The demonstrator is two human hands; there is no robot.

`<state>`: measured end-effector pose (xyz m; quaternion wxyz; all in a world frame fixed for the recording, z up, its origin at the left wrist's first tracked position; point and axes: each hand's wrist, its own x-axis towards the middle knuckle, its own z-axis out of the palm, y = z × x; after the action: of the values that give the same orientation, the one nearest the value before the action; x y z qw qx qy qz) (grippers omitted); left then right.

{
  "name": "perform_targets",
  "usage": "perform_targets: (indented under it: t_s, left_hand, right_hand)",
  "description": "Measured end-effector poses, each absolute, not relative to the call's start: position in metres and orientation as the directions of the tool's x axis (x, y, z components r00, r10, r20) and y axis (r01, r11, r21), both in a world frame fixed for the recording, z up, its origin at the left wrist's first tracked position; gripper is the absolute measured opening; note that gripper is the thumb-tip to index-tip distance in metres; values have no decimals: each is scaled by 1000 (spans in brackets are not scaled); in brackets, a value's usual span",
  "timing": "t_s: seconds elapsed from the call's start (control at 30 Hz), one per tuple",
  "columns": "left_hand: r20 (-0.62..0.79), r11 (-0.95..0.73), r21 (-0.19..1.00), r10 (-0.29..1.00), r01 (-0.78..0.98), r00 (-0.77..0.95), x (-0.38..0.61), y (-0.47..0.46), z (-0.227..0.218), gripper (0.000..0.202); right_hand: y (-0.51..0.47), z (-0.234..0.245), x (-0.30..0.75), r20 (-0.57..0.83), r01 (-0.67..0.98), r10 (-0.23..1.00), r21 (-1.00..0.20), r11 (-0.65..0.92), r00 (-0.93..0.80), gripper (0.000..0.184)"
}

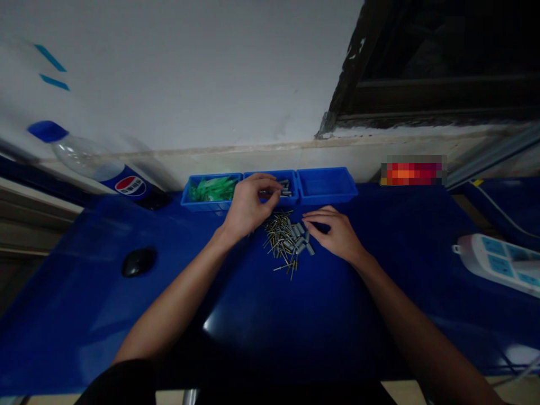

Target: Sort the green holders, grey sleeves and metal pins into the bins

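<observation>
A heap of small metal screws and grey sleeves (287,239) lies on the blue table (236,337) in front of three blue bins. My left hand (248,205) hovers over the middle bin (291,191), fingers pinched on a small metal part. My right hand (333,233) rests on the table at the right edge of the heap, fingers curled together at the parts; what they hold, if anything, is hidden. The left bin (208,191) holds green plastic pieces. The right bin (327,185) looks bare inside.
A Pepsi bottle (101,166) lies on its side at the back left. A black mouse-like object (139,261) sits on the left of the table. A white power strip (498,264) lies at the right edge. A white wall stands behind the bins.
</observation>
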<state>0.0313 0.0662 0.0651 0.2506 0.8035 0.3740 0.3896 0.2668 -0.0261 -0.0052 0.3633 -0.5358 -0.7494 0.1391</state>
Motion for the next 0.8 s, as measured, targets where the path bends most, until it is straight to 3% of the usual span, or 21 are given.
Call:
perform_targets:
  t_s: [0.23,0.43,0.53,0.63,0.8]
  left_hand:
    - [444,-672,675,700,305,559,41,53,66,20]
    - [420,-695,650,665,307,617,41,50,69,20]
    - [388,-688,662,654,297,650,41,50,68,20]
    - [354,-662,690,662,294,660,42,51,65,20]
    - [342,-605,770,661,205,668,45,47,64,21]
  right_hand:
    - [-26,-7,268,362,695,926,-637,333,-112,17]
    - [-26,-9,268,337,618,939,-752,229,61,7]
    - [-25,-8,266,261,439,941,-886,146,214,14]
    - [-24,-3,263,113,159,962,-985,74,250,20]
    - [-26,4,253,-9,-233,973,-971,46,231,28]
